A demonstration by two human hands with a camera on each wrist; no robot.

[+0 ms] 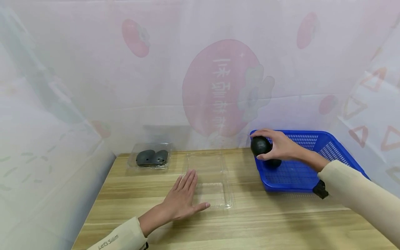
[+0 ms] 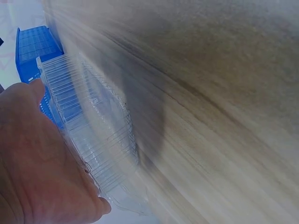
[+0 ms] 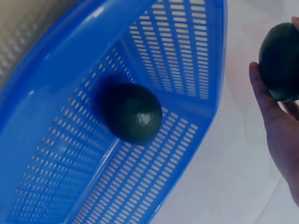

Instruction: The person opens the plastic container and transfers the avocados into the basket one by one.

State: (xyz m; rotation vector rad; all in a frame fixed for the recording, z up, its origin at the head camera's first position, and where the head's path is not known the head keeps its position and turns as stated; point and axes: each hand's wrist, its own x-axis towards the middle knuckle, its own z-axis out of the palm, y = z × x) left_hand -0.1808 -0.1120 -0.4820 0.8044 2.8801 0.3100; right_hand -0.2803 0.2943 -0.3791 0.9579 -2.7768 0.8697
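My right hand (image 1: 279, 146) grips a dark, rounded fruit-like object (image 1: 260, 146) above the left rim of the blue basket (image 1: 290, 189); the right wrist view shows the held object (image 3: 280, 63) between thumb and fingers. A second dark object (image 3: 133, 113) lies inside the basket. My left hand (image 1: 181, 199), fingers straight, rests at the left edge of a clear plastic container (image 1: 210, 194) whose lid is laid back. In the left wrist view the left hand (image 2: 44, 158) touches the container's ribbed side (image 2: 70, 98).
At the back left of the wooden table (image 1: 125, 201) stands another clear container (image 1: 170, 147) with two dark objects (image 1: 146, 157) in it. A patterned cloth (image 1: 162, 76) hangs behind the table and at both sides.
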